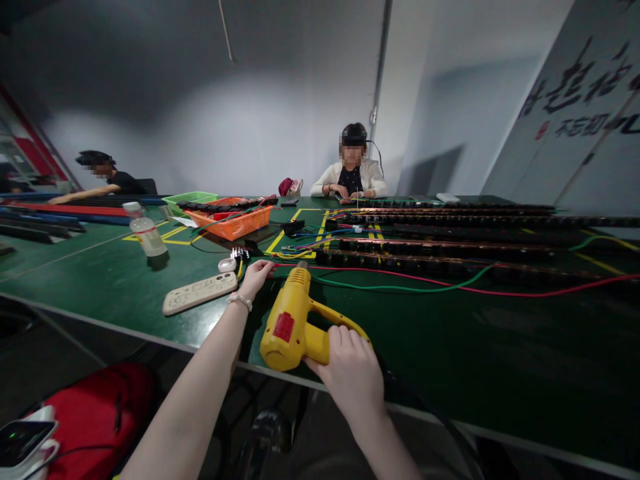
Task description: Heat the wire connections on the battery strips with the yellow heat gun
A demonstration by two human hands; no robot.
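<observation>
A yellow heat gun (295,320) is gripped by its handle in my right hand (353,367), near the table's front edge. Its metal nozzle points away from me, towards the wires. My left hand (257,277) pinches the end of a red wire (390,271) just left of the nozzle. From there the red wire runs off to the right across the table. A green wire (400,288) lies close below it, its left end near the nozzle. What exactly is between my left fingertips is too small to make out.
On the green table, a power strip (200,293) and a plastic bottle (146,230) lie left of my left hand. Behind stand an orange basket (233,223) and a green basket (175,202). Long black strips (425,250) stretch rightward. One person (350,177) sits opposite, another (110,180) far left.
</observation>
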